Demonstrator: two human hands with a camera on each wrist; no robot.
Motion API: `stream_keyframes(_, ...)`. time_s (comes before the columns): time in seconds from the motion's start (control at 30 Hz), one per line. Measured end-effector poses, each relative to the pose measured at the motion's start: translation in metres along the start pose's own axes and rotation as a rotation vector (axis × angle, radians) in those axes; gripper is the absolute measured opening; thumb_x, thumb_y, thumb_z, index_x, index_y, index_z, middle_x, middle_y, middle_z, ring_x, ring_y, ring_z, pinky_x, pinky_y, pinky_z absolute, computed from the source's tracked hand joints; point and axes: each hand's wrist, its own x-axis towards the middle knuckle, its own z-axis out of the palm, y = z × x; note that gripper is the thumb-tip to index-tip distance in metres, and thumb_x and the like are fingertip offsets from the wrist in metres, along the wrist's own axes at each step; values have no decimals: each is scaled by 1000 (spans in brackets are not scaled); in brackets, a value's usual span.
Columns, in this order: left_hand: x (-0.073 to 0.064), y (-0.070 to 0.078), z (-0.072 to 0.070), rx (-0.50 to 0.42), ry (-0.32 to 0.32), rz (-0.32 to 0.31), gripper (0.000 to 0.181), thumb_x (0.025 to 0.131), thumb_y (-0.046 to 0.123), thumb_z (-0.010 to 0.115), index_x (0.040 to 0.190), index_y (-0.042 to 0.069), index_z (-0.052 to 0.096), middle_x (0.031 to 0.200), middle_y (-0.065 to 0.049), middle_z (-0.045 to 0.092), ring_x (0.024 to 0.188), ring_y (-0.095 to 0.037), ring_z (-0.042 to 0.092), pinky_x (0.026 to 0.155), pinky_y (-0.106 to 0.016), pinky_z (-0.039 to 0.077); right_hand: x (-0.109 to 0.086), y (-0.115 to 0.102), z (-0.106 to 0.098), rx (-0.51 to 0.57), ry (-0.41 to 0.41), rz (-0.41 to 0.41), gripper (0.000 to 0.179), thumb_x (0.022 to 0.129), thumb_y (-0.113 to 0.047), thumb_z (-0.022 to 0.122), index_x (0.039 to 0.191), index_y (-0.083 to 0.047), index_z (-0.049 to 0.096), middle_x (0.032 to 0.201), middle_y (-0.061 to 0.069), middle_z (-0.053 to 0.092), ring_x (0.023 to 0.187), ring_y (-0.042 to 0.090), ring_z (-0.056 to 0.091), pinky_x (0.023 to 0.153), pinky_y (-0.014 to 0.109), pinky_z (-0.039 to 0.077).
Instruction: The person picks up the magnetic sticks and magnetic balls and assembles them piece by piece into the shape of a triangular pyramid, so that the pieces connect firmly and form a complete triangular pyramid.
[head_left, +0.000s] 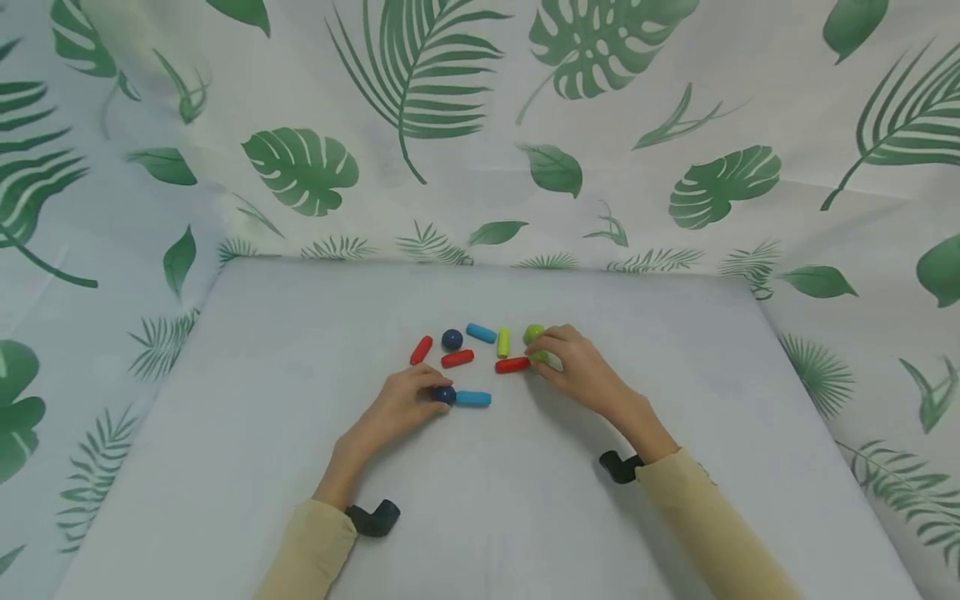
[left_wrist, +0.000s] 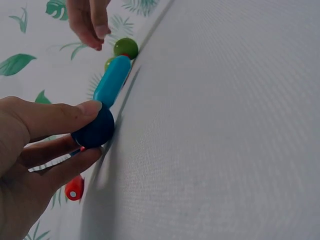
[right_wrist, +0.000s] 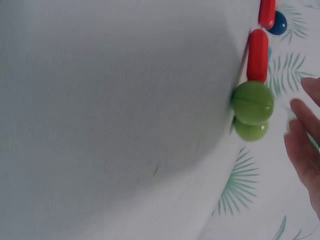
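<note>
My left hand pinches a dark blue ball between thumb and fingers. A light blue rod extends from that ball, its end right at the ball and its length pointing right. My right hand is over two green balls; in the right wrist view its fingers are spread, with a gap between them and the balls. The nearer green ball sits at the end of a red rod. Behind it is the other green ball.
Beyond the hands on the white table lie two more red rods, one slanted, another dark blue ball, a second blue rod and a yellow-green rod. A leaf-patterned cloth bounds the back and sides.
</note>
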Motion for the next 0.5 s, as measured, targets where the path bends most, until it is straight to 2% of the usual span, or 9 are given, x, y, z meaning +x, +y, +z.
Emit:
stream_keyframes(0.1,2,3,0,-4,-5,-9,38,85,7,83,121,6,74,112,-5,70,97,-18,66,91,-36,60,0,8,-3,-9,-26,16,22,87,-1,80,108,-2,75,115,13,70,111,32,63,96,48,57)
stream_keyframes(0.23,1,6,-1,-3,-1,-15,37,84,6,83,121,6,75,110,-5,70,95,-17,66,90,-35,60,4,14,1,4,-101,51,26,88,0,78,114,-1,73,118,15,70,114,33,65,99,49,57)
stream_keyframes(0.37,0,5,-2,9,9,1,37,84,5,84,120,5,75,110,-5,70,94,-16,66,88,-34,60,7,14,8,-3,-151,81,26,89,1,76,115,-1,71,115,15,71,110,31,67,97,46,58)
stream_keyframes(0.5,-1,5,0,10,20,-15,37,84,5,84,120,6,76,110,-4,70,95,-16,66,89,-34,60,9,15,12,-22,-171,98,23,90,-2,76,113,-3,72,113,13,70,104,28,67,94,43,59)
